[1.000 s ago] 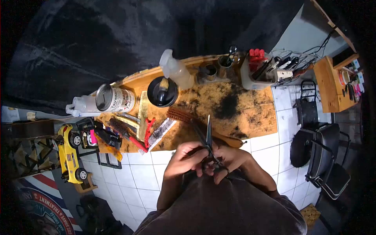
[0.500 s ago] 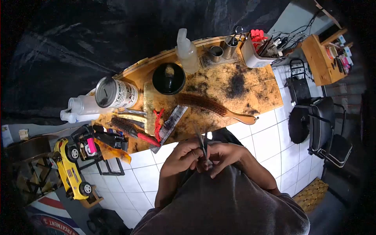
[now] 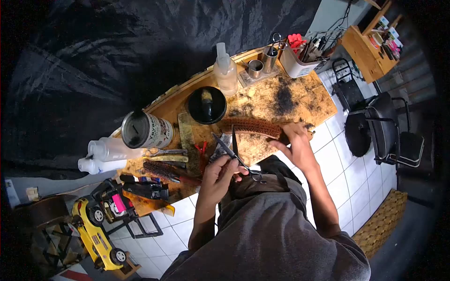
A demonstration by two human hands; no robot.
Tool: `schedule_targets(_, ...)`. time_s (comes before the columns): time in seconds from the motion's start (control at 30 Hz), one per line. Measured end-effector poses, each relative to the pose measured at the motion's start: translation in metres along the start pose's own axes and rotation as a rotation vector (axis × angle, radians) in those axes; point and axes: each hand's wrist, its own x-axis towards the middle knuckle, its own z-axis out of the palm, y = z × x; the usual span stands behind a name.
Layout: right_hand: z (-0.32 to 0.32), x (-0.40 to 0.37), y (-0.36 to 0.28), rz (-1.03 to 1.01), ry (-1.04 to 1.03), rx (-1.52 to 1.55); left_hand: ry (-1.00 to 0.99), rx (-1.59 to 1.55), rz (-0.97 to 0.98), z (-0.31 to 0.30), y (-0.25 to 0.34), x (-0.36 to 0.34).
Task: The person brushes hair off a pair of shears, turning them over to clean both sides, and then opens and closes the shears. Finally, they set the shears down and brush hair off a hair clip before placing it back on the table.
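Note:
My left hand (image 3: 221,174) is closed around a pair of scissors (image 3: 230,152). The blades stand slightly apart and point up over the table edge. Just behind them lie a comb (image 3: 219,151) and a red clip (image 3: 201,147). My right hand (image 3: 298,144) lies over the handle end of a long brown-bristled brush (image 3: 255,127) on the table. Its thumb is spread away from the fingers, and the hand covers most of the handle. Whether the fingers have closed on the handle underneath is hidden.
The hair-strewn wooden table (image 3: 307,104) holds a shaving brush in a black bowl (image 3: 199,115), a spray bottle (image 3: 226,77), a can (image 3: 160,132), a tool tub (image 3: 297,69), a round brush (image 3: 159,169) and clippers (image 3: 146,190). A barber chair (image 3: 382,117) stands at right.
My right hand has left the scissors at my lap and reached right to the brush handle. My left hand keeps the scissors, now held farther from my body. The view has shifted.

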Motion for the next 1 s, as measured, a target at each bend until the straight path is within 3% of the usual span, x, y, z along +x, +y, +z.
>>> schedule_targets(0.17, 0.0, -0.002, 0.004, 0.042, -0.132, -0.168, -0.07, -0.097, -0.092, -0.003, 0.011, 0.0)
schedule_targets(0.3, -0.013, -0.014, -0.004, 0.156, -0.048, 0.027, -0.22, -0.208, -0.046, -0.01, 0.004, 0.003)
schedule_targets(0.37, -0.026, -0.02, -0.016, 0.138, -0.021, 0.038, -0.337, -0.395, -0.124, -0.013, -0.005, 0.005)
schedule_targets(0.43, -0.035, -0.031, -0.023, 0.476, 0.023, 0.406, -0.312, -0.38, -0.135, -0.005, -0.006, 0.005)
schedule_targets(0.5, -0.035, -0.045, -0.029, 0.358, 0.16, 0.46, -0.266, -0.345, -0.103, 0.004, -0.008, 0.009)
schedule_targets(0.57, -0.053, -0.046, -0.047, 0.173, -0.024, 0.367, -0.324, -0.338, -0.14, 0.001, -0.016, 0.012)
schedule_targets(0.6, -0.053, -0.045, -0.041, -0.102, -0.029, 0.278, -0.383, -0.332, -0.137, 0.0, -0.021, 0.014)
schedule_targets(0.63, -0.06, -0.048, -0.051, 0.027, -0.208, 0.311, -0.439, -0.325, -0.133, -0.002, -0.028, 0.016)
schedule_targets(0.67, -0.057, -0.05, -0.053, -0.035, -0.246, 0.278, -0.525, -0.501, 0.164, -0.007, -0.054, 0.015)
schedule_targets(0.7, -0.052, -0.052, -0.052, -0.101, -0.284, 0.244, -0.354, -0.641, 0.072, 0.0, -0.054, 0.009)
schedule_targets(0.77, -0.042, -0.049, -0.043, -0.13, -0.188, 0.187, -0.524, -0.359, 0.123, -0.006, -0.044, 0.015)
schedule_targets(0.8, -0.04, -0.044, -0.033, -0.099, -0.105, 0.173, -0.52, -0.179, -0.014, -0.007, -0.022, 0.013)
schedule_targets(0.9, -0.05, -0.021, -0.033, 0.127, 0.134, -0.057, -0.542, -0.219, -0.076, -0.007, -0.017, 0.006)
schedule_targets(0.97, -0.054, -0.019, -0.03, 0.245, 0.198, 0.086, -0.475, -0.258, -0.107, 0.0, -0.012, 0.001)
schedule_targets(1.0, -0.054, -0.025, -0.025, 0.299, 0.133, 0.246, -0.414, -0.299, -0.138, 0.002, -0.01, -0.001)
